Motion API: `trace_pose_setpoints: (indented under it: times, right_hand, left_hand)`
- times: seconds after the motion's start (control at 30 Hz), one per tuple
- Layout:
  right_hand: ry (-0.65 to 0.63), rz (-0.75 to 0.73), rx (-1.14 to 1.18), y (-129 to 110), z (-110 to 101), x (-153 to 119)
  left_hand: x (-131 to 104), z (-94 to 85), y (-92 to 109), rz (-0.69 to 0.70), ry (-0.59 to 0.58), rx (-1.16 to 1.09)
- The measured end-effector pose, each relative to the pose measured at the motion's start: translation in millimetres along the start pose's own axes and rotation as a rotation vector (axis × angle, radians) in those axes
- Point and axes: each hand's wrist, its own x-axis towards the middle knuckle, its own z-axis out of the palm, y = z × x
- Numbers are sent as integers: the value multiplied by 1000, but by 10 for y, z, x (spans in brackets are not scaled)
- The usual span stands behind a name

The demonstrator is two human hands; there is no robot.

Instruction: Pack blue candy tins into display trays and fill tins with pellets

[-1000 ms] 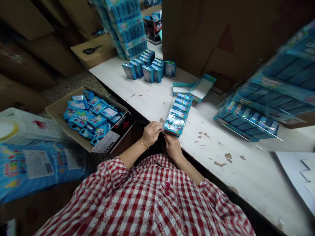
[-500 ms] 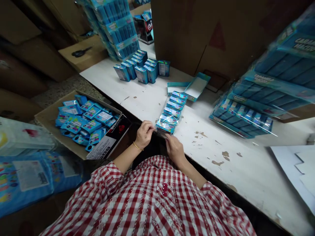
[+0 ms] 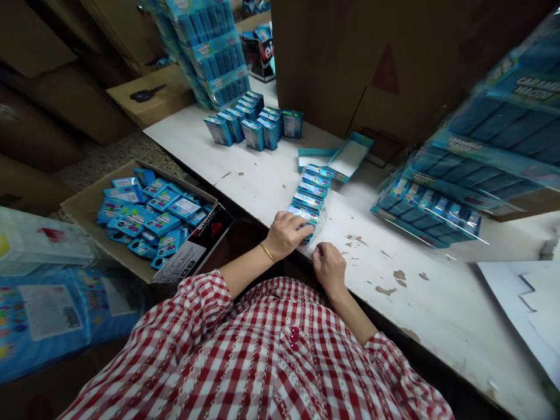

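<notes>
A row of small blue candy boxes in a clear plastic bag (image 3: 312, 188) lies along the table at its front edge. My left hand (image 3: 285, 235) is closed over the near end of this pack, with its fingers bent against the plastic. Just right of that end, my right hand (image 3: 329, 265) is curled into a fist at the table edge; whatever its fingers hold is hidden. Behind the pack sit two open blue trays (image 3: 352, 156), one leaning across the other.
Several blue boxes (image 3: 252, 134) stand grouped at the back of the white table (image 3: 184, 140). Wrapped stacks rise at the back left (image 3: 214, 52) and right (image 3: 437, 204). A carton (image 3: 83, 204) of loose blue boxes is at left. White paper (image 3: 520, 297) lies at right.
My left hand has moved right and up onto the near end of the pack. My right hand has shifted right, away from the bag's end, and curled up.
</notes>
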Motion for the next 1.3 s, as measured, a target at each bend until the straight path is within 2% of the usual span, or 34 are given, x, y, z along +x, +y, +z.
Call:
trace_pose_setpoints:
  times: [0.13,0.27,0.4,0.5,0.67,0.73,0.83,0.93,1.0,1.03,1.1,1.17,1.2,1.27,1.3]
  right_hand:
    - [-16,-3,129,103,35,-87]
    - [-136,-140,14,115,142,-14]
    - [-111,-22,-81,73,222,79]
    - [-77,-10,-109,33,201,80]
    - [-37,-58,-172,-4,103,10]
    - [-44,-143,-182,17,62,-6]
    - [-40,-251,-199,65,-10,-12]
    - [-45,-311,-228,49,-48,-8]
    - [-93,-374,-211,-41,-10,-3]
    - [-127,-411,-186,-115,33,1]
    - [-210,-484,-106,-313,149,10]
    - [-298,-535,-3,-540,254,23]
    - [-333,-554,55,-642,279,33]
    - [-337,-568,183,-765,245,76]
    - [-281,-558,245,-765,185,117]
  left_hand:
    - [115,7,-13,-39,-73,112]
    - [223,7,-35,-54,-117,123]
    - [239,-19,-13,66,-133,70]
    - [188,-53,9,117,-92,-5]
    - [-12,-154,16,57,-5,-88]
    - [-135,-207,-11,-96,79,-153]
    - [-375,-269,-26,-495,187,-350]
    - [-616,-274,61,-861,89,-669]
    - [-718,-248,131,-992,38,-895]
    - [-741,-234,143,-1045,71,-987]
    - [-734,-227,87,-1159,225,-1086]
    - [-676,-269,-71,-1272,372,-1103]
    - [-638,-308,-170,-1314,405,-1105]
    - [-563,-404,-346,-1370,399,-1132]
    - [-532,-449,-402,-1390,378,-1158]
